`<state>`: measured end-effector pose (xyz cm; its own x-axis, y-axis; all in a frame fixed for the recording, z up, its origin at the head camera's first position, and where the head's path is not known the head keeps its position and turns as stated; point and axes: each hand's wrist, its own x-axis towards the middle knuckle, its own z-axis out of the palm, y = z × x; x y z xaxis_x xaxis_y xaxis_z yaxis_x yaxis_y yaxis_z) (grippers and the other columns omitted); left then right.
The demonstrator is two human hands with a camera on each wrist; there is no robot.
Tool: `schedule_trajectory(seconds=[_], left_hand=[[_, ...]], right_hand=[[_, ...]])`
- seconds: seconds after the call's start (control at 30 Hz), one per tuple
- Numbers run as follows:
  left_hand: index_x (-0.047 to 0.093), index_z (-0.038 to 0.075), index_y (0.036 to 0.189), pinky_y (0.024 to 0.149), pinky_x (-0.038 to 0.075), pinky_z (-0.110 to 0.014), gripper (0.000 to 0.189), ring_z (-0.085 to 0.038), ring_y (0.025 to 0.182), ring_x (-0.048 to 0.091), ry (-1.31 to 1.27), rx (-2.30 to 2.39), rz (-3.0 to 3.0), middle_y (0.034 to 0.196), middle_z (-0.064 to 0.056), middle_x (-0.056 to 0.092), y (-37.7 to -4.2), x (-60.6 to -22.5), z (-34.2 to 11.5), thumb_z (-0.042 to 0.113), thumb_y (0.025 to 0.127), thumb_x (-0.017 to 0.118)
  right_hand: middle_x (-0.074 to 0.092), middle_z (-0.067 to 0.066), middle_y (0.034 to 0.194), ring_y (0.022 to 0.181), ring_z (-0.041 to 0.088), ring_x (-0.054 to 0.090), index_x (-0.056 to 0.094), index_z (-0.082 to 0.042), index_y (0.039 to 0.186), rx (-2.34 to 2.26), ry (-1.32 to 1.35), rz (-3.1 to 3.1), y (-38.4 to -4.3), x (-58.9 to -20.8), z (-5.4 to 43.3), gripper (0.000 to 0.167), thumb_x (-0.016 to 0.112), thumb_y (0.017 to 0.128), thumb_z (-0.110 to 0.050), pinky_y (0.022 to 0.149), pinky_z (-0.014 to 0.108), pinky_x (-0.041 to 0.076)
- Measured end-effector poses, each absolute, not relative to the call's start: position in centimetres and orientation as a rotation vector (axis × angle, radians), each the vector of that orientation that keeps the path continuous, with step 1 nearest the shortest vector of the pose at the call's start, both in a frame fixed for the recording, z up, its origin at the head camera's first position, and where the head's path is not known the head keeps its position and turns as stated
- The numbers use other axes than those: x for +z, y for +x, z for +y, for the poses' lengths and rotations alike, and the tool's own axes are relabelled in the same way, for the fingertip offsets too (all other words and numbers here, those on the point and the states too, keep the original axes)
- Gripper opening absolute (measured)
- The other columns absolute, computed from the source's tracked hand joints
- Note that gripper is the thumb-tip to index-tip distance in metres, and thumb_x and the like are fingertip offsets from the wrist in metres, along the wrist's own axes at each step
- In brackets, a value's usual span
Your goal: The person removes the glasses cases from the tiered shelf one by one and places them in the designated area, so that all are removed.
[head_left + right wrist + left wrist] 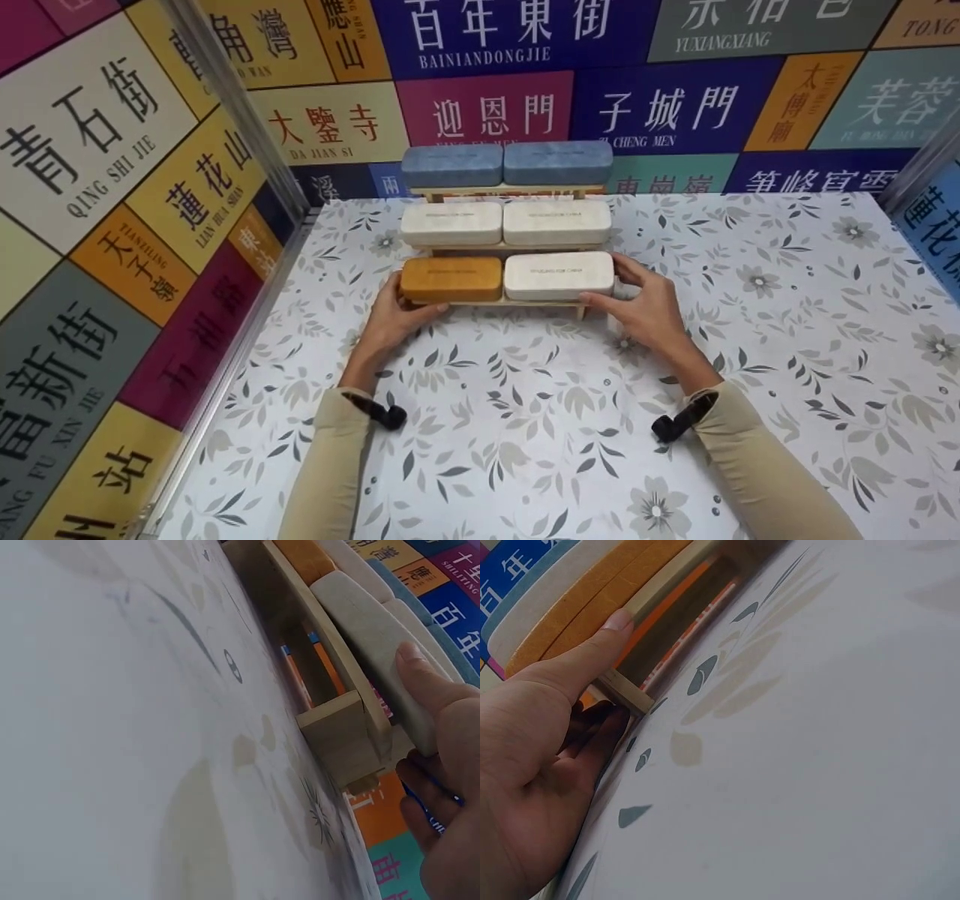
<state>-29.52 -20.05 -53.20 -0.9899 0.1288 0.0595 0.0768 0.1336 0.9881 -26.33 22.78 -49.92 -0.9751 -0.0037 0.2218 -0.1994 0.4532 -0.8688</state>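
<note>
A three-tier wooden rack (339, 733) bears glasses cases in two columns. On the bottom tier lie an orange case (451, 280) at left and a white case (559, 276) at right. My left hand (391, 319) grips the rack's left end, its thumb along the front shelf edge below the orange case and its other fingers round by the leg. At the opposite end, my right hand (646, 306) holds the white case, with the thumb on its front and fingers at its end. Some fingertips are hidden behind the rack and case.
Two white cases (451, 223) fill the middle tier and two blue cases (558, 163) the top one. The rack stands on a table (495, 465) with a leaf-patterned cover. Colourful lettered panels (487, 109) rise close behind and at the left.
</note>
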Motion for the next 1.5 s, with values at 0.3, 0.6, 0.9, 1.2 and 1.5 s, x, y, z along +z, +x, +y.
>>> schedule_trajectory(seconds=[0.3, 0.6, 0.9, 1.2, 1.5], left_hand=[[0.046, 0.016, 0.157, 0.124, 0.047, -0.039, 0.089, -0.023, 0.143, 0.060, 0.244, 2.074, 2.286, 0.152, -0.006, 0.060, -29.5, -53.2, -20.0, 0.020, 0.084, 0.098], [0.048, 0.019, 0.156, 0.127, 0.044, -0.039, 0.091, -0.020, 0.145, 0.058, 0.222, 2.033, 2.323, 0.154, -0.002, 0.060, -29.7, -53.2, -20.1, 0.029, 0.082, 0.099], [0.047, 0.019, 0.157, 0.126, 0.045, -0.040, 0.092, -0.023, 0.144, 0.059, 0.236, 2.015, 2.343, 0.153, -0.005, 0.059, -29.6, -53.2, -20.1, 0.029, 0.082, 0.099], [0.048, 0.019, 0.156, 0.127, 0.044, -0.039, 0.092, -0.021, 0.144, 0.058, 0.208, 2.048, 2.309, 0.152, -0.003, 0.060, -29.5, -53.1, -20.0, 0.028, 0.081, 0.100], [0.047, 0.021, 0.157, 0.129, 0.041, -0.039, 0.095, -0.021, 0.147, 0.056, 0.177, 2.026, 2.330, 0.156, -0.002, 0.059, -29.5, -53.2, -20.0, 0.030, 0.079, 0.101]], right_hand=[[0.058, 0.015, 0.160, 0.135, 0.026, 0.068, 0.049, -0.013, 0.163, 1.855, 0.217, -2.320, -26.4, -48.8, 23.4, 0.092, 0.096, 0.085, -0.028, 0.102, 0.022, 0.060], [0.055, 0.020, 0.162, 0.130, 0.012, 0.069, 0.047, -0.006, 0.163, 1.927, 0.200, -2.224, -26.5, -47.6, 24.3, 0.092, 0.096, 0.085, -0.018, 0.101, 0.020, 0.060], [0.053, 0.024, 0.162, 0.139, 0.018, 0.066, 0.047, -0.003, 0.162, 2.035, 0.225, -2.128, -26.5, -47.4, 24.6, 0.092, 0.095, 0.084, -0.008, 0.106, 0.023, 0.058], [0.052, 0.025, 0.163, 0.134, 0.012, 0.067, 0.044, 0.002, 0.162, 2.107, 0.310, -2.050, -26.2, -46.5, 24.8, 0.087, 0.090, 0.088, -0.001, 0.104, 0.027, 0.060], [0.056, 0.019, 0.157, 0.136, 0.016, 0.064, 0.043, 0.001, 0.162, 2.167, 0.284, -1.903, -26.1, -45.0, 25.9, 0.084, 0.085, 0.090, 0.005, 0.107, 0.024, 0.058]])
